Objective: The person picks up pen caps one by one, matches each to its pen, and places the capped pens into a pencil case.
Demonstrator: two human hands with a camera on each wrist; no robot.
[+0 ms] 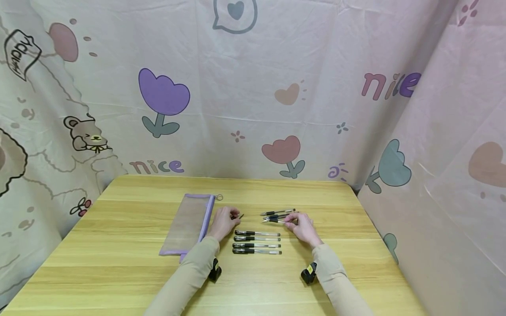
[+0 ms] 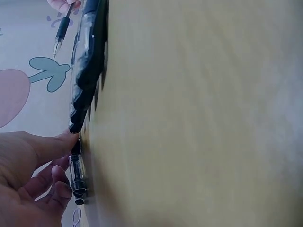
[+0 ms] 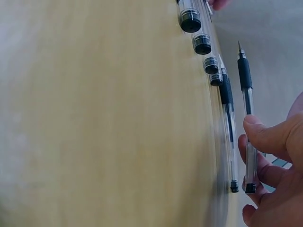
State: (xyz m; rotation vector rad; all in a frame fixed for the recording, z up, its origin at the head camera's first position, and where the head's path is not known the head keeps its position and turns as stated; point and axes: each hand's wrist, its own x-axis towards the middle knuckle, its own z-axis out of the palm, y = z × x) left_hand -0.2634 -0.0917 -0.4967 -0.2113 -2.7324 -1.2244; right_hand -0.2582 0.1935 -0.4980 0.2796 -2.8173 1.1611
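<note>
Four capped pens lay on the surface, nearer me than my left fingers and right fingers. The left pinched what looked like a cap; the right pinched a bare pen. I thought lining both up straight, gently, was best. Loose pens lay just past the right fingers.

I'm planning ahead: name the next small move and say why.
Probably bring the pen in the right hand to the cap at the left hand: it is uncapped, while the four lined-up pens are capped.
</note>
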